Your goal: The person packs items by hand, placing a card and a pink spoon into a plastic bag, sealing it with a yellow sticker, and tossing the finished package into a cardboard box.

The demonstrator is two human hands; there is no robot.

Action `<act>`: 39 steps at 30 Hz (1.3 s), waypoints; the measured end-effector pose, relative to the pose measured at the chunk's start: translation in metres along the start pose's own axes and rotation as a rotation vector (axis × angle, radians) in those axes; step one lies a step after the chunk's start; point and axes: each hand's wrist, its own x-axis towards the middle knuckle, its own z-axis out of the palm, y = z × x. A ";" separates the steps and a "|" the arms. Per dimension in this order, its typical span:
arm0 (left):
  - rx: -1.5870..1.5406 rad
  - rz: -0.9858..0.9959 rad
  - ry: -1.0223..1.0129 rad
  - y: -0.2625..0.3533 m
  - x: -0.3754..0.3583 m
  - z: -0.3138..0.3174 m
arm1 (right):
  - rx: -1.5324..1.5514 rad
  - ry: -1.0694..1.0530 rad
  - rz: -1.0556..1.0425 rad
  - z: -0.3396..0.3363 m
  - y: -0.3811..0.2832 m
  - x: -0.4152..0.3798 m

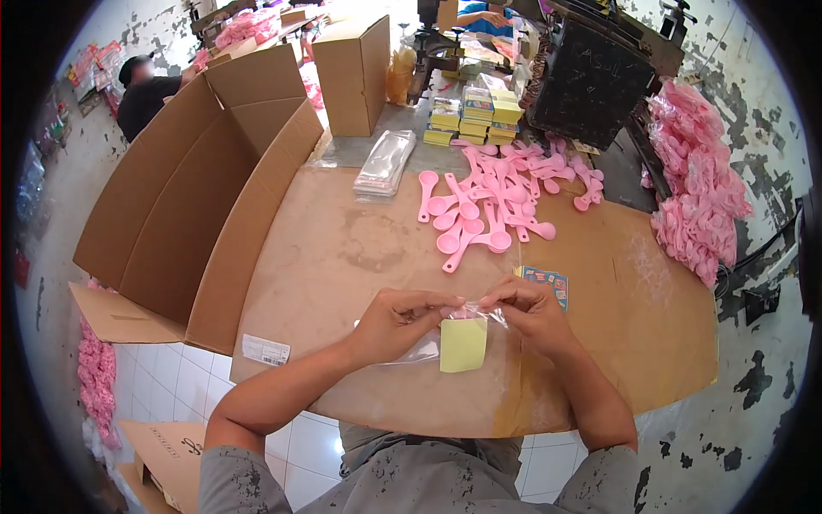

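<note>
Two hands: your left hand (pixel 401 319) and right hand (pixel 528 310) meet over the cardboard sheet (pixel 342 257), fingertips pressed together on the mouth of a clear bag (pixel 462 330).
Left fingers: pinching the bag's top edge, thumb against forefinger.
Right fingers: curled and pinching the same edge from the other side.
Bag: held just above the sheet, with a yellow card (pixel 463 345) hanging inside or against it; which, you cannot tell.
Nearby: pink spoons (pixel 484 214) piled well beyond your hands; a printed card (pixel 548 281) just behind your right hand.
Risk: the thin film looks slippery, so you could lose the edge and drop the yellow card.
Risk: a hard pull apart could tear the mouth.
Hidden: your fingertips cover the bag's opening, so open or sealed is unclear.
Hard to see: more clear film under your left wrist, its outline faint.
</note>
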 end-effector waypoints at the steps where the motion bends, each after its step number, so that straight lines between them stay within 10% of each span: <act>1: -0.013 -0.001 -0.005 -0.002 0.001 -0.001 | -0.020 -0.018 0.004 -0.002 -0.002 -0.001; 17: -0.150 -0.254 -0.070 0.010 0.006 0.001 | -0.123 -0.036 0.058 -0.008 -0.001 -0.002; 39: -0.334 -0.063 -0.025 0.015 0.005 0.005 | -0.066 -0.102 0.083 0.001 -0.028 -0.006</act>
